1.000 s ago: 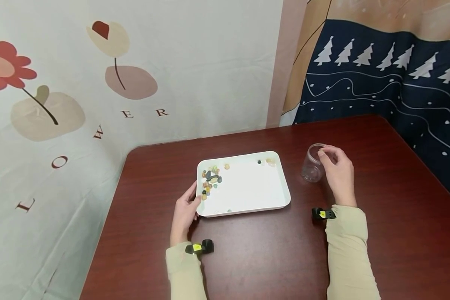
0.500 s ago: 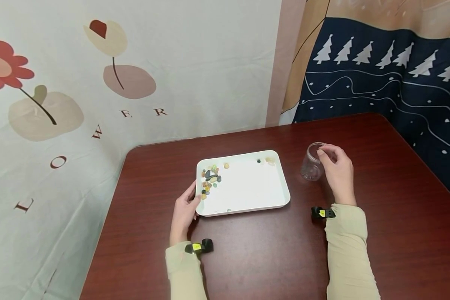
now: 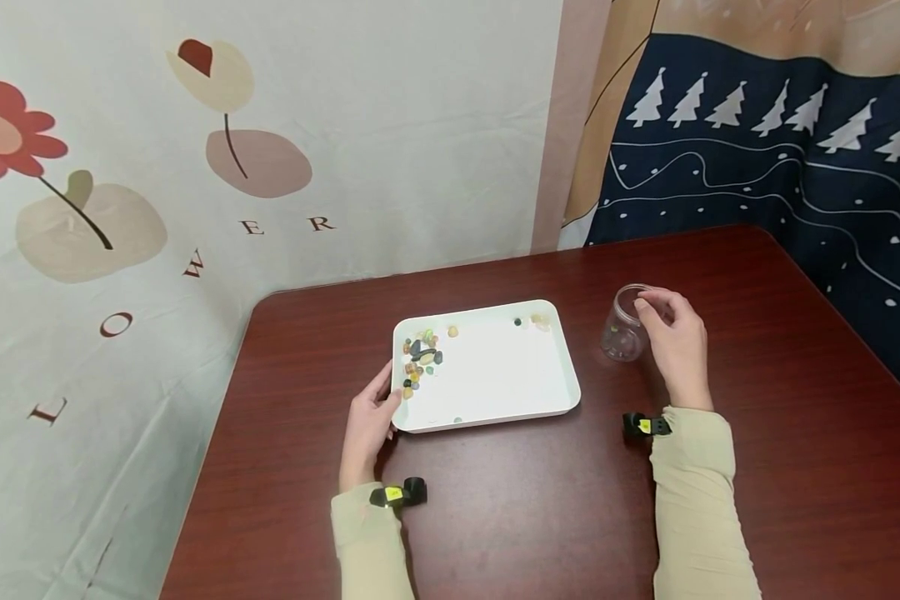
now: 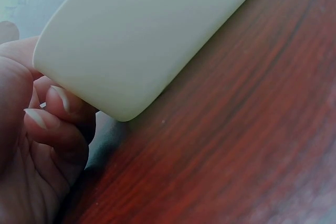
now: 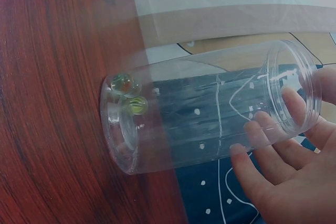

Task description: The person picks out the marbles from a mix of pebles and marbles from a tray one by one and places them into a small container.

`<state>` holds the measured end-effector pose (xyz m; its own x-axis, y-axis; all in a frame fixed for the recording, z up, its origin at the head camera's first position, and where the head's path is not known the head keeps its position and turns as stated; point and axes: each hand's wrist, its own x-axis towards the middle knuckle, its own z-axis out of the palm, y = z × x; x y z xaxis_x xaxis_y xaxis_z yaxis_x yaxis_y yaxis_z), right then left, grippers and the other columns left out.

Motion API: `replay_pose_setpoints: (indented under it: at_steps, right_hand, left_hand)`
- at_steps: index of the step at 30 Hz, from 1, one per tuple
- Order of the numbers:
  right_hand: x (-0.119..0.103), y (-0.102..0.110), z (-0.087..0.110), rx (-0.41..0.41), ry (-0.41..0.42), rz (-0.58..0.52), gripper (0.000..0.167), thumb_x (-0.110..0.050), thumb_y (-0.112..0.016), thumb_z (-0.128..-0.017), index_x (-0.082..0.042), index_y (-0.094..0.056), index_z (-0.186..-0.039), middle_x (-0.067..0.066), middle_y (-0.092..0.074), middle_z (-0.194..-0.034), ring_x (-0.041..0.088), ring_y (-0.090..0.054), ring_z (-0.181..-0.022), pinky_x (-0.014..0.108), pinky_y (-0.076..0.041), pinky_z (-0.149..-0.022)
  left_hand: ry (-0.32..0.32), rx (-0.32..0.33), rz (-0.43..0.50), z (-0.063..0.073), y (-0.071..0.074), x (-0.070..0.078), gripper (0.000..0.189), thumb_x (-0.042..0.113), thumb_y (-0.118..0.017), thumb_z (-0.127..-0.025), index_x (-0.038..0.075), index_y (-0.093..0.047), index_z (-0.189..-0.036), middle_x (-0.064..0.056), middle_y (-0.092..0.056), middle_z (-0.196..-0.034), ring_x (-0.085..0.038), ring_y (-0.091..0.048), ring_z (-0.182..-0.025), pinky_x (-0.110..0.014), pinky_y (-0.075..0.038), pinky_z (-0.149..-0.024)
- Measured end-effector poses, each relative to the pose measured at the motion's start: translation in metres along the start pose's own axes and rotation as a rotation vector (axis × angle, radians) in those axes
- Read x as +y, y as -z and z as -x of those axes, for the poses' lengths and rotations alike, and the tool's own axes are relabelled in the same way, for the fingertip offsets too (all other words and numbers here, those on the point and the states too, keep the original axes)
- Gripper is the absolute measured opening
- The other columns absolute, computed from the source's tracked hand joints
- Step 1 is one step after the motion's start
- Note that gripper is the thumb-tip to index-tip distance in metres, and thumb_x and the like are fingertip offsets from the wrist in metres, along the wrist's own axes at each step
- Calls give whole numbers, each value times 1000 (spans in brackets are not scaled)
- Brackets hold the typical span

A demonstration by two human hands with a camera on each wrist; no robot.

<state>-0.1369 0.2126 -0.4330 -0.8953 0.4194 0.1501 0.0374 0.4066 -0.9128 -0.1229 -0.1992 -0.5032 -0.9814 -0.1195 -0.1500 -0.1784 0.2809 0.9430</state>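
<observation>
A white tray (image 3: 502,367) holds pebbles (image 3: 423,354) along its left side. My left hand (image 3: 367,429) grips its front left corner, thumb at the rim in the head view; the left wrist view shows curled fingers (image 4: 63,129) under the tray's edge. To the right a clear jar (image 3: 621,333) stands upright. My right hand (image 3: 675,342) is at its mouth, fingers (image 5: 270,161) relaxed and spread along the outside near the rim. Inside the jar, low down, are a yellow-green striped marble (image 5: 137,105) and a clear marble (image 5: 122,84).
The dark red wooden table (image 3: 525,517) bears the tray and jar. Behind it hang a pale flower-print cloth (image 3: 420,167) and a navy tree-print cloth (image 3: 757,183). A dark bead (image 3: 517,322) and yellowish pieces (image 3: 542,322) lie at the tray's far right corner.
A small greenish marble now shows inside the jar in the head view. Both hands, the tray and the jar hold their places.
</observation>
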Motion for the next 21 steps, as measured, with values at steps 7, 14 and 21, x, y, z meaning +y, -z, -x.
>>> replay_pose_setpoints:
  at_steps: [7, 14, 21]
  right_hand:
    - [-3, 1, -1, 2, 8, 7, 38, -42, -54, -85, -16, -61, -111, -2, -54, -118, 13, -47, -107, 30, -38, -89]
    - [-6, 3, 0, -9, 16, 13, 37, -41, -54, -85, -16, -61, -112, -2, -52, -120, 15, -47, -109, 34, -38, -92]
    - [-14, 4, 1, 29, 69, 35, 35, -38, -56, -85, -13, -63, -109, -5, -53, -120, 12, -50, -107, 28, -40, -90]
  left_hand:
    - [-10, 24, 13, -1, -1, -1, 43, 19, -56, -85, 36, -51, -124, 7, -55, -118, -17, -39, -36, -30, -36, -32]
    - [6, 70, 10, -1, -2, -2, 38, 23, -58, -84, 32, -56, -121, 3, -60, -110, -16, -39, -34, -30, -36, -30]
    - [28, 122, 23, -1, -2, -1, 34, 25, -58, -82, 34, -60, -115, 4, -63, -103, -14, -38, -33, -29, -34, -29]
